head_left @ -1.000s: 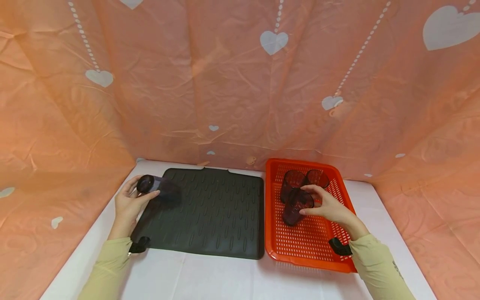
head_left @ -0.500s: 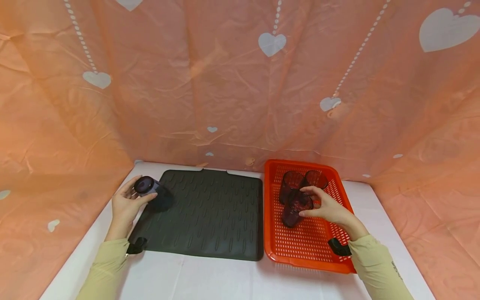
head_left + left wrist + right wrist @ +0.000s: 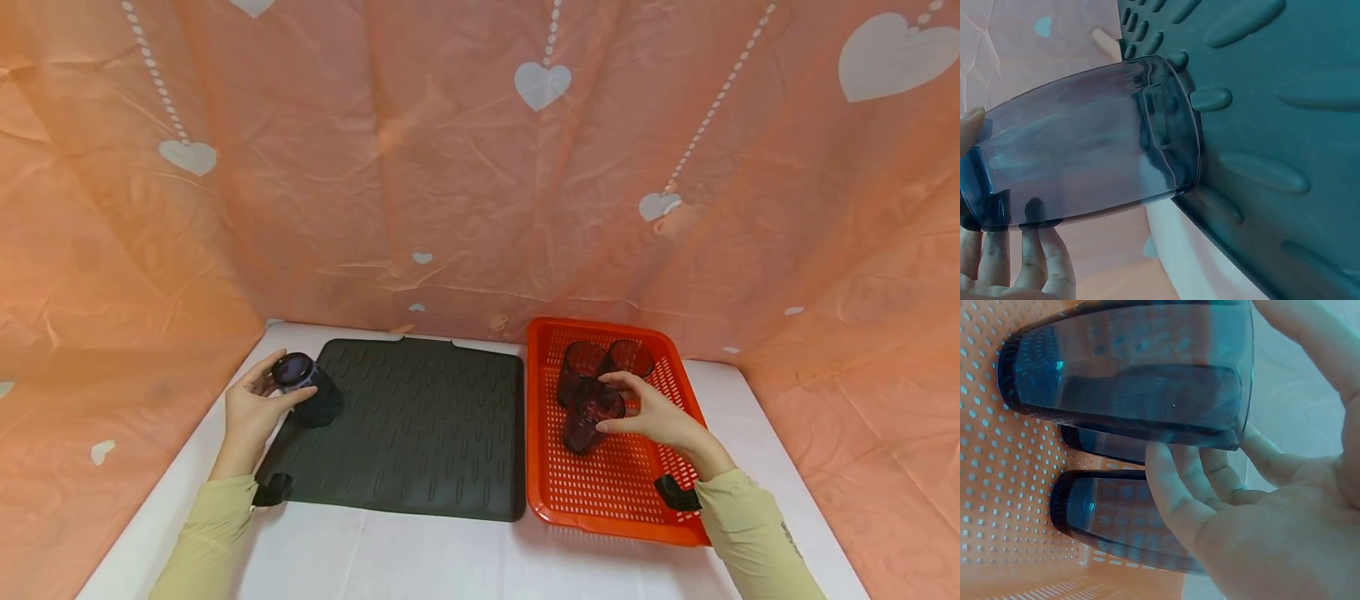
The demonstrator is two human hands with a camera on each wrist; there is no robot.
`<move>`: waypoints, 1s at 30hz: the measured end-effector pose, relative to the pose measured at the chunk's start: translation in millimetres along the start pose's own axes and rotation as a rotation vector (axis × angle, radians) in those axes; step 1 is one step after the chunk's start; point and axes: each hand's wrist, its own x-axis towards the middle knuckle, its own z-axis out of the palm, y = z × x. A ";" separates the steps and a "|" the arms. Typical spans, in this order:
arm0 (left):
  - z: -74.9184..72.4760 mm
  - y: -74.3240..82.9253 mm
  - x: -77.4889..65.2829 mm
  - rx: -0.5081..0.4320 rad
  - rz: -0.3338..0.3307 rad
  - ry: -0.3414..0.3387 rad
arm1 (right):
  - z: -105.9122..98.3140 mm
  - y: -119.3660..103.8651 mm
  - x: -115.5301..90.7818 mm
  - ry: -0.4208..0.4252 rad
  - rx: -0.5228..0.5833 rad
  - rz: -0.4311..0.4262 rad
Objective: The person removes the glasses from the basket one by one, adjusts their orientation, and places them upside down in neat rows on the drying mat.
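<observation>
At the left end of a dark ribbed mat (image 3: 412,442), my left hand (image 3: 251,417) holds a dark tinted drinking glass (image 3: 322,407) upside down. Thumb and fingers grip it near its base; in the left wrist view the glass (image 3: 1079,137) has its rim down against the mat (image 3: 1272,144). On the right, my right hand (image 3: 660,417) holds a purple-tinted drinking glass (image 3: 582,432) by its upper part, inside the red basket (image 3: 534,433). That glass (image 3: 1141,381) is mouth up, its base at the perforated basket floor.
Two more tinted glasses, a left one (image 3: 581,360) and a right one (image 3: 633,357), stand behind the held glass in the basket. The white tabletop (image 3: 420,554) runs along the front. An orange curtain (image 3: 465,183) with hearts encloses the back and sides.
My left hand has tipped its glass from a slanted position to upside down and lowered it onto the mat. The right hand stays at its glass in the basket.
</observation>
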 end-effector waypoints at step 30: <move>5.1 -1.2 1.8 0.046 0.064 -0.078 | 6.8 0.5 1.3 0.046 -0.145 -0.015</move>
